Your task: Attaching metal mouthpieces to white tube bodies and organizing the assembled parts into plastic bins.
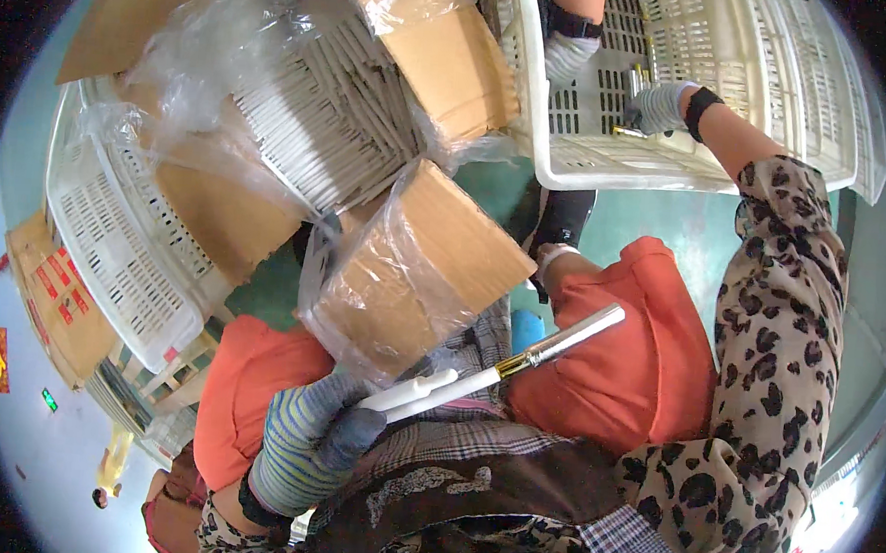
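My left hand (306, 445), in a striped blue-grey glove, is closed on two white pen-like tubes (412, 392) over my lap. One tube ends in a gold ring and a silver cap (572, 337) that points up and right. My right hand (658, 107), also gloved, reaches far out into a white slatted plastic crate (609, 163) at the top. Its fingers curl around a small silver and gold tube (634, 83). Another gloved hand (569, 55) with a black wristband, a co-worker's, is in the same crate just to the left.
A cardboard box lined with plastic film holds several rows of pale tubes (336, 116). A smaller film-wrapped carton (419, 265) sits in front of my knees. Another white crate (115, 234) stands at the left on the green floor (656, 223).
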{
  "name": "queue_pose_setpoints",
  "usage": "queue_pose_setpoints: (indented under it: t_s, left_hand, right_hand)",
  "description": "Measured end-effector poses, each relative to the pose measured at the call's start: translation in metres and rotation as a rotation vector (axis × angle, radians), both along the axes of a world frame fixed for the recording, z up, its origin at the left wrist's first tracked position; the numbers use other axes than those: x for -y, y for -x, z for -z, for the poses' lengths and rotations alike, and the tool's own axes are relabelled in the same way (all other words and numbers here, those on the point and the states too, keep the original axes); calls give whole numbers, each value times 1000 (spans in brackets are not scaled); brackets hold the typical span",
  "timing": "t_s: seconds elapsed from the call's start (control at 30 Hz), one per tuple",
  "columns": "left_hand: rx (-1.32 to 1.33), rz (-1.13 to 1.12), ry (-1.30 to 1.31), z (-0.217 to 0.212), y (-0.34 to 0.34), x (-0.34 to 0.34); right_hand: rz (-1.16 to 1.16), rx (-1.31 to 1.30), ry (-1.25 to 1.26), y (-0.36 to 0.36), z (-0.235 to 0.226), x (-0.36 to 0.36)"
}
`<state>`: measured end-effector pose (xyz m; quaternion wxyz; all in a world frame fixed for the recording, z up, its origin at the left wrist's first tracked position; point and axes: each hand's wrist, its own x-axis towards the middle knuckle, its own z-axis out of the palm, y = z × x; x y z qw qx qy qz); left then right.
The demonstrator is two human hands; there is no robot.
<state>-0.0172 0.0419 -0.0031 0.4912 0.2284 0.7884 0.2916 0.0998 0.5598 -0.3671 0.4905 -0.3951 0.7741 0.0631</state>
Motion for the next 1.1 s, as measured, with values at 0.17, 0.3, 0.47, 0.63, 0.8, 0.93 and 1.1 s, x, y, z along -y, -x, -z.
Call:
queue_pose_setpoints:
  t_s: [0.17, 0.3, 0.47, 0.63, 0.8, 0.93, 1.1]
  left_hand:
    - [-76, -23, -40, 2, -1, 1]
    - [-10, -30, -56, 5, -1, 1]
    - [3, 99, 38, 7, 8, -7]
    - [-231, 243, -73, 12, -2, 11]
    - [-365, 306, -215, 19, -6, 7]
    - [-266, 150, -34, 22, -18, 0]
    - [-420, 316, -146, 29, -21, 7]
  right_hand:
    - [712, 229, -181, 16, 7, 47]
    - [632, 216, -245, 14, 15, 52]
    - [820, -83, -290, 25, -45, 37]
    - [1708, 1, 727, 59, -224, 135]
    - [1119, -50, 1232, 35, -293, 216]
    - [1022, -134, 1281, 27, -279, 241]
    - [957, -186, 1285, 23, -276, 252]
